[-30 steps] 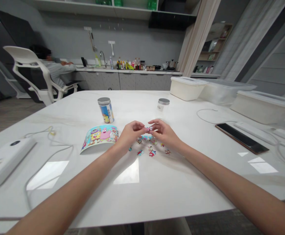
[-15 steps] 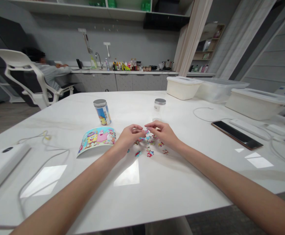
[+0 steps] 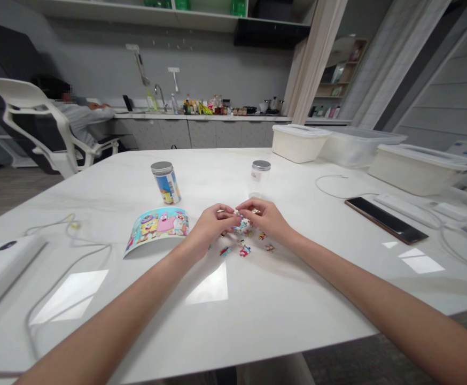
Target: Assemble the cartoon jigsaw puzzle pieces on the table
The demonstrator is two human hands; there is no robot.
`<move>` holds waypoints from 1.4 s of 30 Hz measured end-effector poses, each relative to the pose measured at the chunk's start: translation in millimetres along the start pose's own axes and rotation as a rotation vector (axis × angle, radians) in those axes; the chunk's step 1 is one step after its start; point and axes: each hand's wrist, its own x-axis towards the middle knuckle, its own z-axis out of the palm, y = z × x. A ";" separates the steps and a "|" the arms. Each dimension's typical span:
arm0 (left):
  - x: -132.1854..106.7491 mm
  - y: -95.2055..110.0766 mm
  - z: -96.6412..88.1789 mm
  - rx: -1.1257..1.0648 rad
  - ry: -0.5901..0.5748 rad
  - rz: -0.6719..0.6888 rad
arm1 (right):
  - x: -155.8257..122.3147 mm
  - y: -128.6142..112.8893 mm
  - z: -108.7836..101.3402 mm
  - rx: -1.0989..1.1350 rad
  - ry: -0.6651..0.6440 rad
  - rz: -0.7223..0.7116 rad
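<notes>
Pinching: left hand [image 3: 211,224] and right hand [image 3: 263,216] curled inward, fingertips of both closed on a small jigsaw piece [image 3: 239,217] between them; grip tight, no gap visible, piece mostly hidden by the fingers.
Loose pieces: colourful cartoon jigsaw pieces [image 3: 244,248] scattered flat just below the hands, on the white marble-look surface [image 3: 257,321].
Picture sheet: curled cartoon print [image 3: 156,229], SpongeBob and Patrick on it, lying just beside the left hand.
Jars: printed jar with silver lid [image 3: 165,183] upright behind the sheet; small clear jar with silver lid [image 3: 261,174] upright behind the hands, near but not touching them.
Right side: dark smartphone [image 3: 386,220] flat, white power strip [image 3: 404,210] just beside it, lidded plastic tubs [image 3: 300,143] along the far edge.
Left side: white box device [image 3: 5,264] at the edge, thin cable [image 3: 69,278] trailing from it.
Background: seated person [image 3: 79,120] in a white chair [image 3: 29,120], facing a rear surface [image 3: 217,117] lined with bottles [image 3: 205,107].
</notes>
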 end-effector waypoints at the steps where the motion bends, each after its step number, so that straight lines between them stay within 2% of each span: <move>1: -0.2 0.0 0.1 -0.001 -0.001 0.002 | -0.1 -0.4 0.0 -0.015 0.000 -0.006; 13: -2.8 9.1 4.1 -0.073 0.088 -0.019 | 0.7 -2.1 3.2 0.019 0.020 0.052; 31: -0.9 4.3 2.4 -0.045 0.072 0.040 | 0.9 -1.9 2.6 0.024 0.028 0.063; 42: -1.9 6.0 1.4 -0.091 0.073 0.012 | 1.1 -1.7 2.0 0.008 0.050 0.059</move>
